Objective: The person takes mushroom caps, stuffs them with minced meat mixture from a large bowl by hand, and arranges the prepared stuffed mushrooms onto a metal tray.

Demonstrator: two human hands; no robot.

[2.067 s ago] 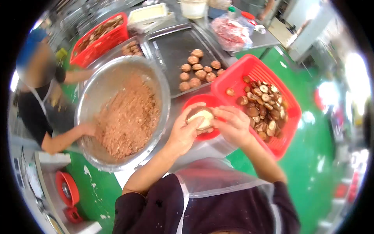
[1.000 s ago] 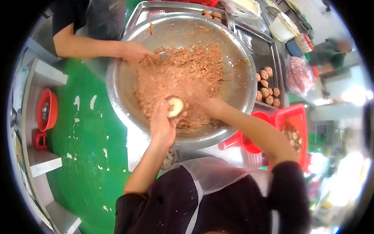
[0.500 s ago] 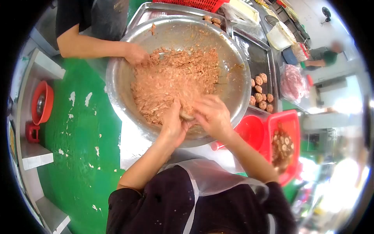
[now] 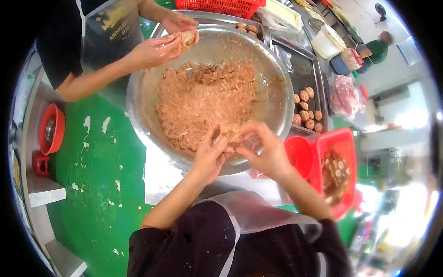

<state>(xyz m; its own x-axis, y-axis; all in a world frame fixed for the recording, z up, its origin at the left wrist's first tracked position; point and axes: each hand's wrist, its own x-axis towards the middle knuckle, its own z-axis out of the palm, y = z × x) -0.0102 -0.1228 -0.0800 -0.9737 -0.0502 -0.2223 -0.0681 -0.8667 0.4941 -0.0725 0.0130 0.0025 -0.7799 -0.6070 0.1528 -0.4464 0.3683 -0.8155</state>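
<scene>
Over the near rim of a large metal bowl (image 4: 281, 99), my left hand (image 4: 210, 159) grips a mushroom cap (image 4: 230, 133) topped with meat filling. The fingers of my right hand (image 4: 267, 150) curl against the other side of the cap and its filling. Much of the cap is hidden by fingers and filling. Below and beyond my hands, a mass of minced filling (image 4: 203, 101) lies in the bowl.
Across the bowl a co-worker's hands (image 4: 166, 46) hold another piece. A dark tray (image 4: 297, 67) with several filled balls (image 4: 308, 117) is at the right. Nearer stand a red container (image 4: 299, 154) and a red basket (image 4: 339, 136) of mushrooms. Another person (image 4: 378, 51) stands farther back.
My right hand went into the bowl, then came back to the cap, which now carries filling. The co-worker's hands have risen out of the filling and now hold a piece above the rim.
</scene>
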